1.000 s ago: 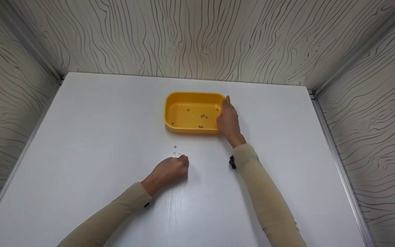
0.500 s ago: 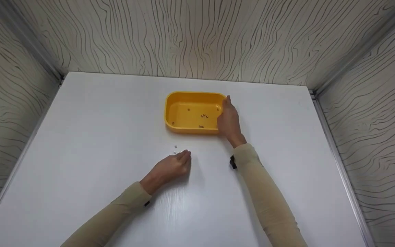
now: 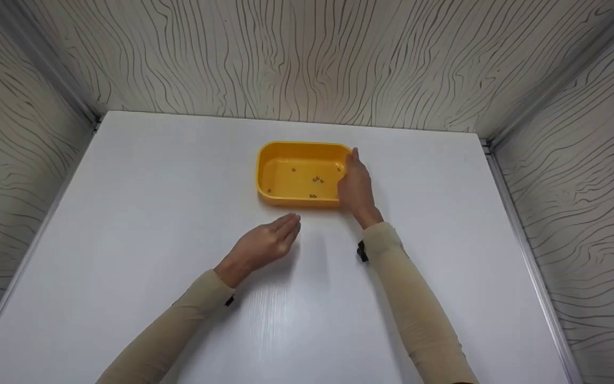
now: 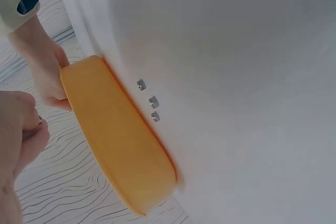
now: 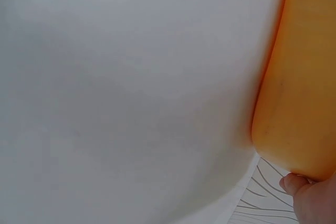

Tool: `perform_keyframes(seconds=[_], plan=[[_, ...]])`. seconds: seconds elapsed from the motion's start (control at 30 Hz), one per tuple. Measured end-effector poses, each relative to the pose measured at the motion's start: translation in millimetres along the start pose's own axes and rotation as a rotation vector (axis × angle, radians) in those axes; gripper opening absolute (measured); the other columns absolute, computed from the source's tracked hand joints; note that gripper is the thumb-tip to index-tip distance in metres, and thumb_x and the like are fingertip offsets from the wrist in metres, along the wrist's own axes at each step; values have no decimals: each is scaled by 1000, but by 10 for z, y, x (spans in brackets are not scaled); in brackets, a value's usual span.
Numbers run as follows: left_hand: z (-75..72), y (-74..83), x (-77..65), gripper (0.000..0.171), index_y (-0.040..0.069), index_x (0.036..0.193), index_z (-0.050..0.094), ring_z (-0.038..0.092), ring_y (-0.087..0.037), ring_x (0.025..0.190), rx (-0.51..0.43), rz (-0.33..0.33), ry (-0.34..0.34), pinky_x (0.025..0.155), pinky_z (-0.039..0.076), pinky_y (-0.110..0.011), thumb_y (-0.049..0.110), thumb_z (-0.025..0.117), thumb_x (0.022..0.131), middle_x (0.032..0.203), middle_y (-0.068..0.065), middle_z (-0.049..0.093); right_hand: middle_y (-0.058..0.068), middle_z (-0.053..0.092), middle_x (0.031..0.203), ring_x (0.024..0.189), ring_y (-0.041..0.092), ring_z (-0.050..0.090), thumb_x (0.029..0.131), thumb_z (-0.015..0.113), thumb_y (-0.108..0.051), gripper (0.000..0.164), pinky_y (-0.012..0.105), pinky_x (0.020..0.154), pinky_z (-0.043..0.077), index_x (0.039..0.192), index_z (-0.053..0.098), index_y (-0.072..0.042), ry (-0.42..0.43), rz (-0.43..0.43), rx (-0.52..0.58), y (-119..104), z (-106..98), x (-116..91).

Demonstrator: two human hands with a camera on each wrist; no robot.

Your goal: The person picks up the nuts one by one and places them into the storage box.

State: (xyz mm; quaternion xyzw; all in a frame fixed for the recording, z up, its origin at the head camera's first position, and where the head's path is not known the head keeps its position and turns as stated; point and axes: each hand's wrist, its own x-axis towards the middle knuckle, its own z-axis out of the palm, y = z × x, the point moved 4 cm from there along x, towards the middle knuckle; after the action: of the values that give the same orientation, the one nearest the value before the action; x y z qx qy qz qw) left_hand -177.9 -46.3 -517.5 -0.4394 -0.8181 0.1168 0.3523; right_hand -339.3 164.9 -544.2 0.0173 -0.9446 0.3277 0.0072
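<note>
My left hand (image 3: 263, 244) is raised just in front of a yellow plastic tray (image 3: 299, 202). Its thumb and fingertips pinch a small metal nut (image 4: 40, 120), of which only a sliver shows in the left wrist view. At the tray's right end, my right hand (image 3: 356, 189) grips the rim and wall. Several small nuts (image 3: 317, 180) lie scattered on the tray floor. Three loose nuts (image 4: 153, 102) lie on the white table beside the tray's near wall in the left wrist view; the left hand hides them in the head view.
The white tabletop (image 3: 142, 224) carries the tray near its far side. Wood-grain patterned panels (image 3: 285, 58) stand behind the table and along both sides, with metal rails (image 3: 531, 256) at the edges.
My left hand has risen off the tabletop with a nut and moved forward toward the tray, covering the loose nuts from the head view. The right hand stays on the tray.
</note>
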Motion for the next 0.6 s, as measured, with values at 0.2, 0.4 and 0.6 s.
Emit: perform_keyframes(seconds=[0.2,0.4,0.6], plan=[[14,-147,67,33,3,117,79,77,-18,113,-254,-124,2,89,64,-26,-2,83,84,120,-9,80,17,22,176,161,32,30,105,40,3,64,47,135,25,166,21,0,5,-4,-5,-13,-1,8],[45,-274,146,35,1,120,77,78,-21,110,-463,-240,41,88,64,-27,-5,79,86,121,-12,79,17,22,176,161,31,30,105,40,4,65,45,134,26,166,20,0,5,9,-19,-6,2,12],[100,-370,232,33,4,116,79,78,-22,109,-552,-355,96,89,64,-30,-7,80,85,120,-9,80,15,18,177,163,30,27,105,39,3,63,45,135,26,166,23,0,-6,27,-26,-1,11,19]])
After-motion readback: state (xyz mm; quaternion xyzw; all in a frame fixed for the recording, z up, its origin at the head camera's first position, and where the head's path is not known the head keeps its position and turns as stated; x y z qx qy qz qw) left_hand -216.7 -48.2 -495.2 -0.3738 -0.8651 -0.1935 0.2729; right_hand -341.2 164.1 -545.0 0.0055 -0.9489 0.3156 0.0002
